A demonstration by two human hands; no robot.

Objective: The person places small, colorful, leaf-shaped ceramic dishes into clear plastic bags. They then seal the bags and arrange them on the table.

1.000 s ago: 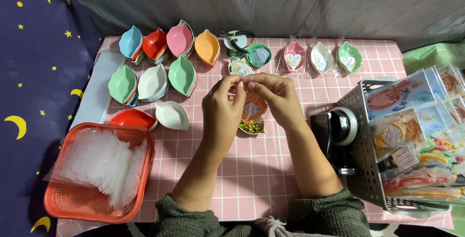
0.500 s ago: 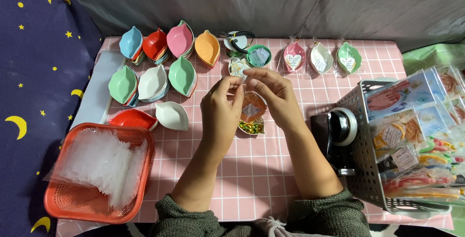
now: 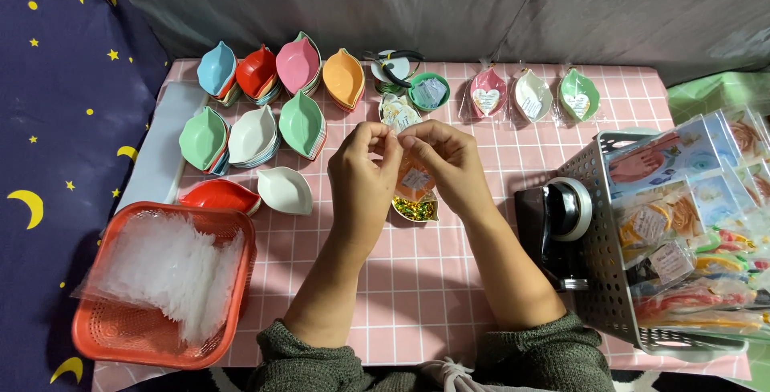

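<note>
**Both hands pinched at the top of a small clear packet, mid-surface**

Landmark for all positions: the small dish of gold and green bits on the pink checked surface.

- Left hand: directly left of and slightly behind the landmark dish. Grip narrow, thumb and forefinger pinched on the top edge of a small clear packet with orange contents and a pale label.
- Right hand: directly right of and behind the dish. Grip also narrow, fingertips closed on the same packet top, meeting the left fingertips.
- Packet: held off the surface, hanging just above and behind the dish; its lower end is close over the dish, contact not clear.
- White leaf-shaped dish: left of the landmark, single, on the surface. Red leaf dish just beyond it, further left.
- Stacks of leaf dishes, mint, white and green: left and behind. A second row, blue, red, pink, orange: further behind.
- Three wrapped leaf dishes in clear bags: behind and right of the landmark, in a row.
- Round green dish with pliers near it: straight behind.
- Red basket holding clear bags: far left and nearer the person.
- Black tape dispenser: right of the landmark, touching a grey basket filled with packaged items.
</note>
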